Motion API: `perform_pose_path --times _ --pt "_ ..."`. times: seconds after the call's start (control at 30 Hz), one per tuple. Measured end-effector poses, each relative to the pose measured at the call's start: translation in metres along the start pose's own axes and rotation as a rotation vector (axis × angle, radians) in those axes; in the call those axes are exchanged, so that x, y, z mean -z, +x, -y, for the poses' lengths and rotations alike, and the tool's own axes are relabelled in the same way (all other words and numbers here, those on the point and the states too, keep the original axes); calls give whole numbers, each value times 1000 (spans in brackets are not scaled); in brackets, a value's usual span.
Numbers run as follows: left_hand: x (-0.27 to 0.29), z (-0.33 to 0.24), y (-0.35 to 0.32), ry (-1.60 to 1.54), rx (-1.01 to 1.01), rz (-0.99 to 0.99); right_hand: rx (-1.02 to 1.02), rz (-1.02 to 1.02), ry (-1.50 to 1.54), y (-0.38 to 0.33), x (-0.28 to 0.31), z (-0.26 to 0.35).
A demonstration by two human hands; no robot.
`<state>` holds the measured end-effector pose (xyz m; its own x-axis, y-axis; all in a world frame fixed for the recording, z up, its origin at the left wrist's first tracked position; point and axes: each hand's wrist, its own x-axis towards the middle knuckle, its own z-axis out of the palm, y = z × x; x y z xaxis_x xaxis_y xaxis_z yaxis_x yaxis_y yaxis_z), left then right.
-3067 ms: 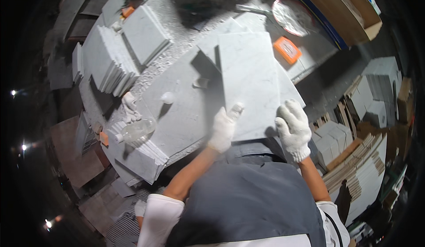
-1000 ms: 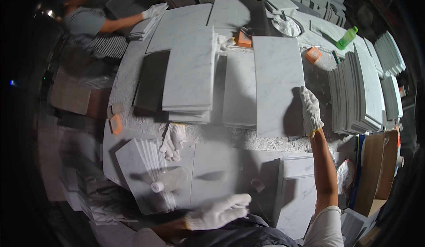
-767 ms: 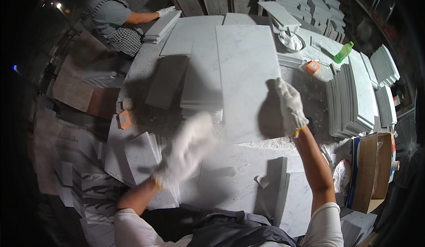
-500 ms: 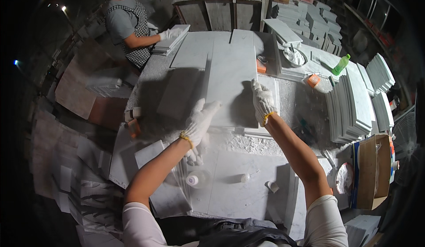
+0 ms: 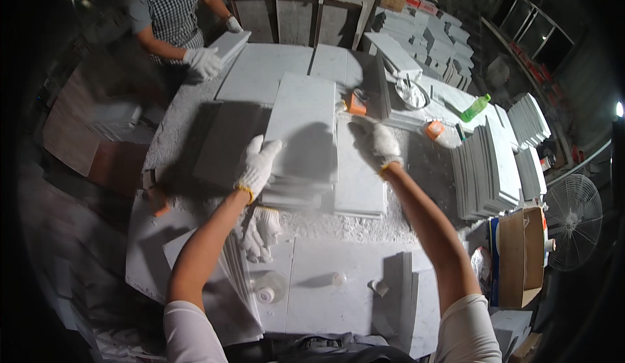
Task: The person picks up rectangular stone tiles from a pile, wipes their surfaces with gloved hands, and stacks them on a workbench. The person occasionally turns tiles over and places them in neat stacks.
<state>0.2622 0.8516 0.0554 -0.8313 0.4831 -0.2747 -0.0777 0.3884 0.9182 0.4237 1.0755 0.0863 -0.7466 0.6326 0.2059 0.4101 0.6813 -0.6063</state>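
A white marble slab, long and rectangular with faint grey veining, lies flat as the top piece of a stack of similar slabs on the dusty worktable, its long side running away from the viewer.

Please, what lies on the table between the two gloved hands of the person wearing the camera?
In the head view, a long white marble slab on a stack lies between the left hand and right hand; the left hand touches it.

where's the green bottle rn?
Head view, upper right: the green bottle lies tilted on the slabs behind the upright stack of tiles, right of the metal bowl and beyond the person's right hand.
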Motion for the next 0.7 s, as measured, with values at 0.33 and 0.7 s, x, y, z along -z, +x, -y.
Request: perform_pose_path --times 0.33,0.7 --pt "52 -92 -64 1007 -819 -125 -126 -77 -268 -252 122 -137" --pt "-20 -6 -330 390 -922 504 -34 206 -425 -488 68 -118"
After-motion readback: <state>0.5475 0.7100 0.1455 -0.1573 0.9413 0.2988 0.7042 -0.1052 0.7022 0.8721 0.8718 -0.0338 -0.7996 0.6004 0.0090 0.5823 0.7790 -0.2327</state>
